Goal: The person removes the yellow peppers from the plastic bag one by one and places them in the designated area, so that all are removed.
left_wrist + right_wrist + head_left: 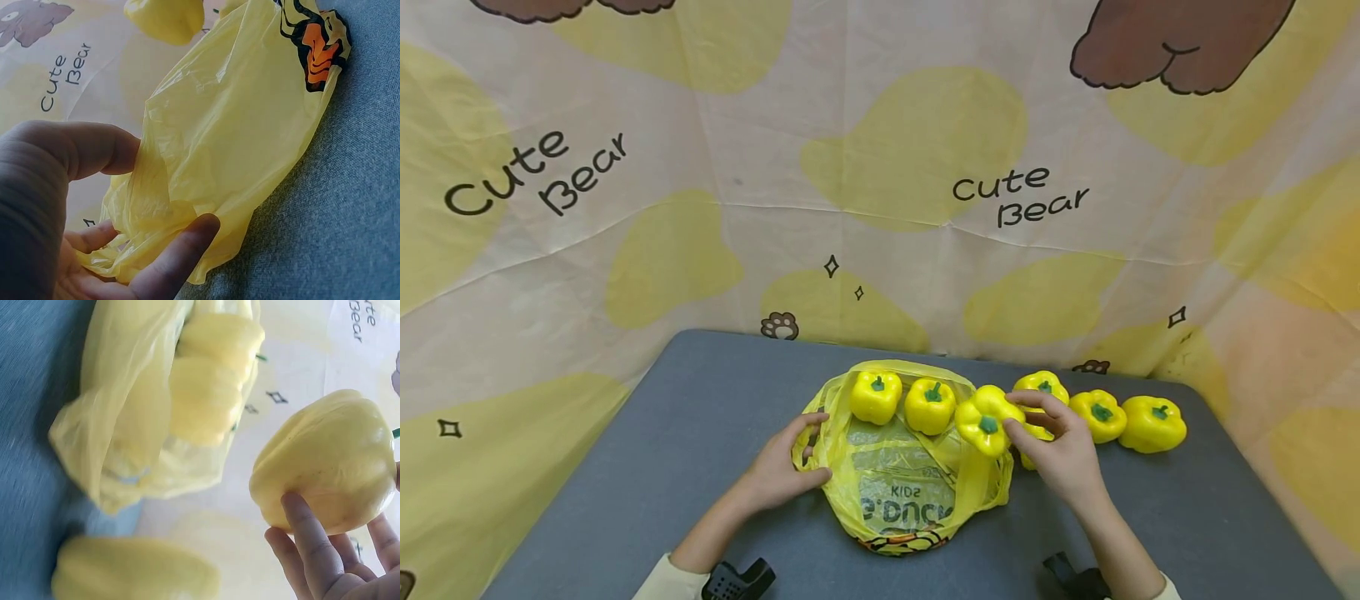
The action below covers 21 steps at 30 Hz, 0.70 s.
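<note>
A yellow plastic bag (842,492) lies spread with its mouth gaping, printed lettering showing inside. Two yellow bell peppers, one on the left (876,397) and one beside it (929,407), sit in its far part. My left hand (784,467) grips the bag's left edge; in the left wrist view the thin plastic (212,144) passes between thumb and fingers. In my right hand (1060,450) is another yellow bell pepper (988,421), held by the fingertips above the bag's right rim, its green stem facing the head camera. The right wrist view shows this pepper (331,462) raised off the table.
Several more yellow bell peppers stand right of the bag on the grey table (700,400): one behind my right hand (1043,383), one further right (1099,416), one at the end (1153,424). A printed cloth (910,150) hangs behind the table.
</note>
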{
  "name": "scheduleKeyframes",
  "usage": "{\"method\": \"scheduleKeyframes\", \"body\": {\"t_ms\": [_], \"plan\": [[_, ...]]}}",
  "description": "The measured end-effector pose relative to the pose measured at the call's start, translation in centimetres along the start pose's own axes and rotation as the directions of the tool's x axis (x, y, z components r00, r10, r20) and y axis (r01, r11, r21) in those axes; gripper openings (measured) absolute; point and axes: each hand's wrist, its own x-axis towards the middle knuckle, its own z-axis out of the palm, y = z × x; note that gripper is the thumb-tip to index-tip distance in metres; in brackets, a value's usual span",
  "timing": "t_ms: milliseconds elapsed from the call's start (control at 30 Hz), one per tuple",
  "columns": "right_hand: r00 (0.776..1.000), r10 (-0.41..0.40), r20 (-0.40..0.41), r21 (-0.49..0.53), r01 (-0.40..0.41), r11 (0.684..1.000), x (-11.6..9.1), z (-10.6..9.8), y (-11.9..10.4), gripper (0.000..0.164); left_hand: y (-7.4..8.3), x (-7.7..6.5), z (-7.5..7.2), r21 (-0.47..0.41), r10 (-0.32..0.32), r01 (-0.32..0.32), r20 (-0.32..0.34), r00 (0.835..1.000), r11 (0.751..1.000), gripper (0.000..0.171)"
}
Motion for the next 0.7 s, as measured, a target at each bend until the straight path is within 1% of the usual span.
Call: {"method": "scheduleKeyframes", "body": {"t_ms": [100,233,300,500,700], "plan": [[1.000,0.018,-0.023,0.014,-0.018,1.000,-0.3,-1.1,0.1,0.024,0.0,0.0,0.0,0.001,-0.002,0.002,0.001,1.000,1.000,0.073],[0.996,0.069,-0.049,0.020,-0.068,0.997,-0.6,-2.5,0.3,0.024,0.0,0.0,0.0,0.004,0.001,-0.001,0.000,1.000,1.000,0.072],[0.993,0.091,-0.070,0.006,-0.090,0.996,-0.8,-3.2,0.4,0.024,0.0,-0.1,-0.1,0.004,-0.001,0.001,-0.001,1.000,1.000,0.072],[0.976,0.172,-0.131,0.009,-0.172,0.985,-1.3,-5.4,1.0,0.025,0.1,-0.1,-0.2,0.007,-0.007,0.007,0.004,1.000,1.000,0.072],[0.961,0.228,-0.154,-0.011,-0.233,0.972,-2.0,-7.4,2.1,0.031,0.0,0.0,-0.2,0.015,-0.001,0.001,0.010,1.000,1.000,0.073]]}}
